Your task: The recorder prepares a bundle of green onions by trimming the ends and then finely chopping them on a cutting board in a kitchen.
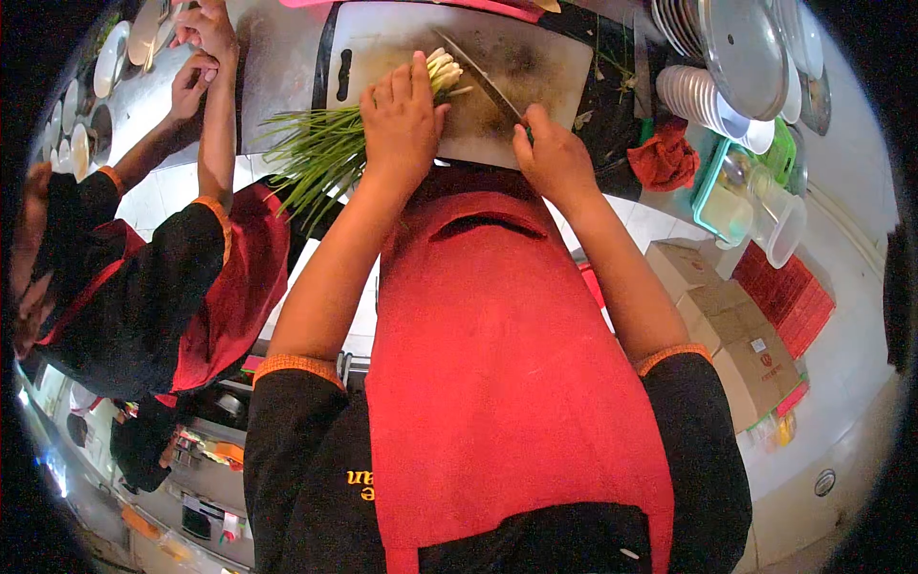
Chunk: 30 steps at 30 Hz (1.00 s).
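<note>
A bunch of spring onions (315,147) lies across the left part of a white plastic cutting board (559,54), its white root ends side by side and its green leaves hanging past the board's near left edge. From above, my left hand (401,118) holds the bunch down just behind the white ends, with the thumb along its right side. My right hand (556,151) grips a kitchen knife (480,75) by its handle, mostly hidden in the fist. Its long blade slants up and left over the board, the tip beyond the white ends. I cannot tell whether the blade touches the board.
Right of the board lie another knife (640,64), a red cloth (663,154), stacked white bowls (685,93) and plastic containers (728,208). Cardboard boxes (746,351) stand lower right. A co-worker (143,287) stands close on my left, hands over the counter. Part of a pink container (430,6) shows beyond the board.
</note>
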Tool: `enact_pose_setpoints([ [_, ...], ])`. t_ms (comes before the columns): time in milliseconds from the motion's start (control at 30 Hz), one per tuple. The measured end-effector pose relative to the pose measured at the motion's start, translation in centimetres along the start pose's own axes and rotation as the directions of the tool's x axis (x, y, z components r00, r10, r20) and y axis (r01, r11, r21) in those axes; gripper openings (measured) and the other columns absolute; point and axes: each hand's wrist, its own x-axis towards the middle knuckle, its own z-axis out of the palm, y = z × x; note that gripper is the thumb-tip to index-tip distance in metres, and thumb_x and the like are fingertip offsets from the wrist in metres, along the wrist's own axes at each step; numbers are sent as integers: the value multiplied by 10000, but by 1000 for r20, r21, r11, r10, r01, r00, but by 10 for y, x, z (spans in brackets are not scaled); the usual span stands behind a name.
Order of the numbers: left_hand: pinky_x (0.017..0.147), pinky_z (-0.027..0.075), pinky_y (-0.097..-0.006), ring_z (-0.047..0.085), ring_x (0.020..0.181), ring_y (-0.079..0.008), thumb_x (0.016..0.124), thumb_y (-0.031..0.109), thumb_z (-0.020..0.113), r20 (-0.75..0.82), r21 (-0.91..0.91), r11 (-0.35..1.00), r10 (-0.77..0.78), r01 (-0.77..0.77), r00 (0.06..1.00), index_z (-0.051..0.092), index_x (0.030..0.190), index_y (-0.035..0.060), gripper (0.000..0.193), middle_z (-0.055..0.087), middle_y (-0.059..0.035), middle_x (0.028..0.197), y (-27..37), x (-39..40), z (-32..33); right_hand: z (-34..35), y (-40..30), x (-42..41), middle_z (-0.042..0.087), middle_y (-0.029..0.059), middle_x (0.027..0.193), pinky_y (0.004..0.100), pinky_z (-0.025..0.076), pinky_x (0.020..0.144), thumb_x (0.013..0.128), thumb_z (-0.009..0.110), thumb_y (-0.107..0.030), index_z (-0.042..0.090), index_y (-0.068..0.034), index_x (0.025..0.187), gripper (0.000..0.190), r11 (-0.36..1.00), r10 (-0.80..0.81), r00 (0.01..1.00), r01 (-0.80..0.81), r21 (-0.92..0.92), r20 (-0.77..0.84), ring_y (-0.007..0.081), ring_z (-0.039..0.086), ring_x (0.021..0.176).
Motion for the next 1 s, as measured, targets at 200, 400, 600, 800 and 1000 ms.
enact_pose_setpoints([
  [200,1052,352,-473,483,1229,-286,871,291,660,-55,9,1000,28,-27,998,424,1461,56,677,515,-116,1314,-8,-12,25,-22,-31,16,657,260,766,571,510,664,953,521,-219,488,-35,995,192,982,113,972,-78,-171,204,479,646,731],
  [400,1054,329,-460,451,1257,-277,901,212,568,-103,89,995,-35,44,994,384,1508,110,643,471,-94,1360,9,-17,25,-51,-67,37,702,254,898,540,556,756,945,483,-218,551,-6,1045,244,957,119,933,-17,-289,339,439,697,856],
  [600,1106,267,-461,445,1327,-243,935,241,556,-144,-118,989,-103,87,984,398,1505,110,606,489,-54,1455,7,-18,33,-61,-81,45,685,258,887,533,544,762,954,498,-237,529,9,1013,255,931,138,914,12,-366,381,440,679,848],
  [800,1126,250,-456,447,1356,-211,924,228,579,-148,-19,994,-110,109,983,433,1486,130,589,497,-18,1480,9,-21,41,-61,-98,42,684,267,894,531,543,769,956,497,-237,546,17,1006,264,929,183,899,-27,-369,397,445,677,862],
  [1000,1129,247,-450,447,1352,-184,880,218,607,-94,39,989,-140,144,986,445,1478,150,623,496,-3,1478,8,-23,47,-20,-82,13,675,273,833,558,541,717,954,517,-224,490,-4,1001,226,919,288,878,-141,-368,382,463,672,793],
])
